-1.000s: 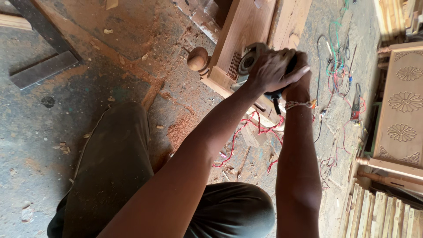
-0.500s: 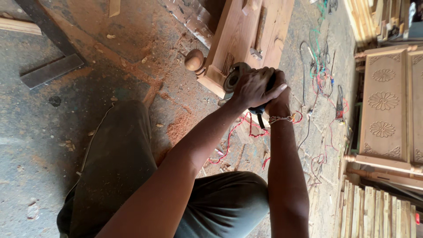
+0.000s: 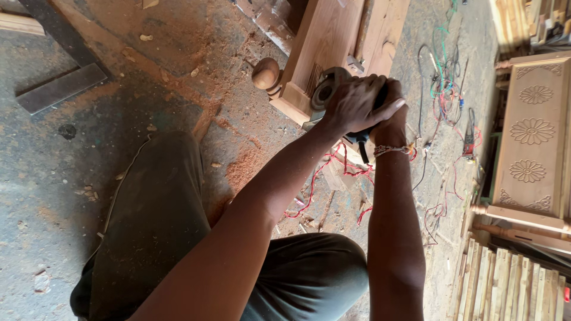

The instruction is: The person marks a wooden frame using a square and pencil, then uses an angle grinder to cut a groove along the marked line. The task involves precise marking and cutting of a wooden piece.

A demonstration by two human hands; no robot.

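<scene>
My left hand (image 3: pixel 355 102) grips the top of an angle grinder (image 3: pixel 324 89), whose round disc rests against the end of a light wooden furniture piece (image 3: pixel 324 41). My right hand (image 3: pixel 391 125), with a thin bracelet at the wrist, holds the rear of the same grinder and is partly hidden behind the left hand. A turned round wooden knob (image 3: pixel 266 74) sticks out from the corner of the piece, just left of the disc. Grooves are cut in the wood near the disc.
Sawdust covers the concrete floor (image 3: pixel 119 107). Red, green and black cables (image 3: pixel 443 89) lie tangled to the right. A carved panel with flower motifs (image 3: pixel 532 131) and stacked wooden slats (image 3: pixel 511 285) stand at the right. A dark plank (image 3: pixel 59 86) lies upper left. My knees fill the bottom.
Both hands and the grinder have stayed on the end of the wooden piece; the view shifted slightly, so they sit a little further left and higher than a second ago.
</scene>
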